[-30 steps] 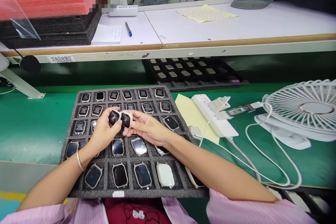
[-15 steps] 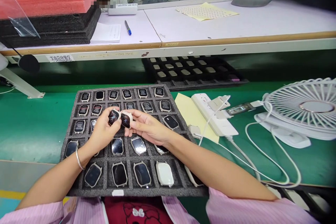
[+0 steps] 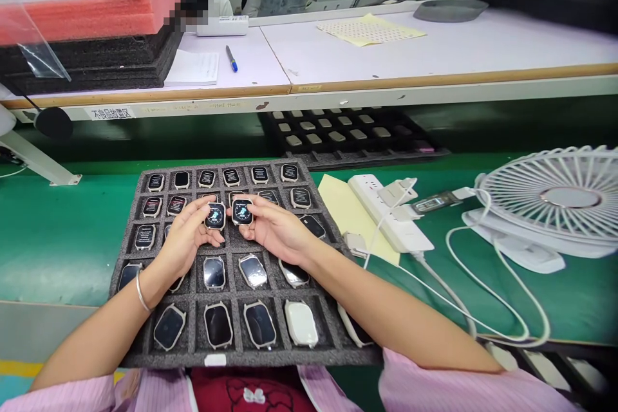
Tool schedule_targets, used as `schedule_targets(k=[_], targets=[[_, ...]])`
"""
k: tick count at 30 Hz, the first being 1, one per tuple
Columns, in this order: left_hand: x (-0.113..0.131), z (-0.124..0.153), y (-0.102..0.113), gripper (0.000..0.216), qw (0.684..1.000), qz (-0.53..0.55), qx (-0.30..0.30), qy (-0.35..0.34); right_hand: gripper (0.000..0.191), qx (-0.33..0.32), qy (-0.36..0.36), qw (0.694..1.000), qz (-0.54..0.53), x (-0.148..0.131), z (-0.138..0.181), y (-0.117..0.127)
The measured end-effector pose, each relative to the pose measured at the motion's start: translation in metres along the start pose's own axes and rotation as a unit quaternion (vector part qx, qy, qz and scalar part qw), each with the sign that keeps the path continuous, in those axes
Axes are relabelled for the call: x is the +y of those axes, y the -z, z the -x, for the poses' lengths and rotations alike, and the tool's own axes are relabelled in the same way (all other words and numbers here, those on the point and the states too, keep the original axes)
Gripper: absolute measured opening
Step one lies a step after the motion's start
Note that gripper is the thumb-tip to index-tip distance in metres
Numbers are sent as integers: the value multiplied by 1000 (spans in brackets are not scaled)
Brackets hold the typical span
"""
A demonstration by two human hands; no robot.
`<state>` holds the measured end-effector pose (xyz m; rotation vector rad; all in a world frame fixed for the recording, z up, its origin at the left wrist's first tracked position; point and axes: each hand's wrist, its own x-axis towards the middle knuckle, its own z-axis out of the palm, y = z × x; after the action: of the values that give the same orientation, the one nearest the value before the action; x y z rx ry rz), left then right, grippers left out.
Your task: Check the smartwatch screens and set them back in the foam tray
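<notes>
- Left hand (image 3: 186,239) is curled around the left watch (image 3: 215,215). Thumb and fingertips pinch its edges, the screen faces up and it's lit.
- Right hand (image 3: 274,232) is doing the same with the right watch (image 3: 242,212). Fingers are closed on its sides, and that screen is glowing too.
- The two watches sit side by side, nearly touching, just above the middle of the foam tray (image 3: 168,356). They're roughly over its second and third rows.
- There's a thin bracelet (image 3: 140,290) on the left wrist, and both forearms reach in across the tray's near edge.
- The tray is dark grey foam cut into square pockets, mostly filled with strapless watch bodies. The far rows have lit screens with text and the near rows look dark.
- One white watch (image 3: 300,323) in the nearest row seems to lie face down.
- The tray sits on a green mat (image 3: 62,238).
- Just right of the tray there's a yellow sheet (image 3: 338,206), then a white power strip (image 3: 389,222) with plugs in it.
- A white cable (image 3: 483,312) loops across the mat.
- A white fan (image 3: 560,199) lies at the far right.
- Another tray (image 3: 347,132) of pale parts sits further back, under the shelf.
- On the shelf there's a pen (image 3: 232,58), and some pink foam (image 3: 91,9) stacked on black foam at the left.
</notes>
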<state>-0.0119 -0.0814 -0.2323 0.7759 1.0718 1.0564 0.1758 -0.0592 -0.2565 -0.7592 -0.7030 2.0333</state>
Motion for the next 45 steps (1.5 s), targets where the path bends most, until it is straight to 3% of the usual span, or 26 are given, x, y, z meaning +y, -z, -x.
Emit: schedule_targets(k=[6,18,45], targets=[[0,0,2,47,1000,15,-18,0,27,-9,-8,1000,14,1,0,-1],[-5,3,4,51,999,-29,-29,-26,36,-15,44,991,122,4,5,1],[-6,1,2,33,995,-86,-26,-39,35,-30,69,982,173,6,6,-2]])
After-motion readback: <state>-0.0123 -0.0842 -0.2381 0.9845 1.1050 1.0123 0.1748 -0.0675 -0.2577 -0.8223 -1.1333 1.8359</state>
